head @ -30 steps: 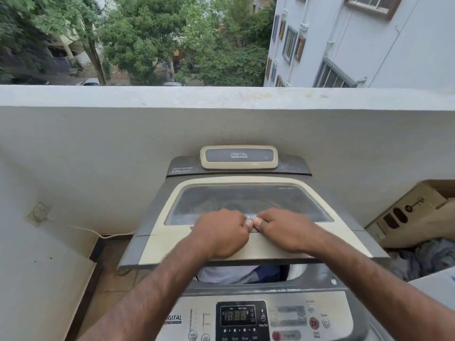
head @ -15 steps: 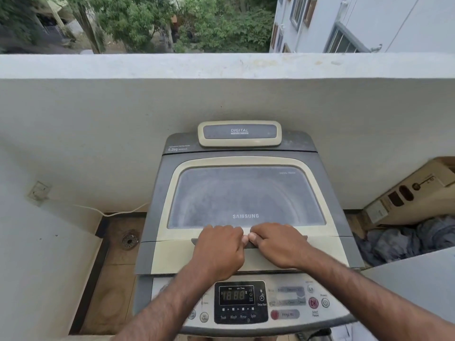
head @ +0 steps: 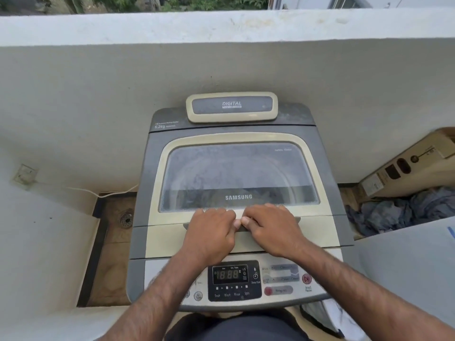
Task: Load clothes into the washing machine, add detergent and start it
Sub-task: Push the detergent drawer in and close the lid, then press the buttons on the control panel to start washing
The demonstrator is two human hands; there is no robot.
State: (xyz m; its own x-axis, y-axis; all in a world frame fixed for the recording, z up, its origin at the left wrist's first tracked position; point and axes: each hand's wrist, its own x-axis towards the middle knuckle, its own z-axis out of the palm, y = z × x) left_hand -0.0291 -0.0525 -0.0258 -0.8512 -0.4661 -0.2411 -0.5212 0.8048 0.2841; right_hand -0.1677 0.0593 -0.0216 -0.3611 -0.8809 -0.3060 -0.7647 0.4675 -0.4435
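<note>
A pale balcony wall (head: 73,94) spans the upper frame. Against it, at centre, stands the washing machine (head: 295,114), its lid (head: 236,173) lying flat and closed. At the right edge a cardboard box (head: 418,166) leans above heaped grey clothes (head: 406,210). Below centre sits the control panel (head: 236,279); just above it, left hand (head: 211,235) and right hand (head: 270,230) grip the lid handle (head: 242,232), fingers curled, thumbs touching.

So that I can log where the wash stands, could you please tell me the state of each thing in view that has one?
Lid: closed, flat on the washing machine.
Left hand: fingers curled, gripping the lid's front edge.
Right hand: same grip, beside the left.
Display: shows 18:88.
Power cord: plugged into the wall socket.
Cardboard box: lying on its side.
Clothes heap: piled beside the machine.
</note>
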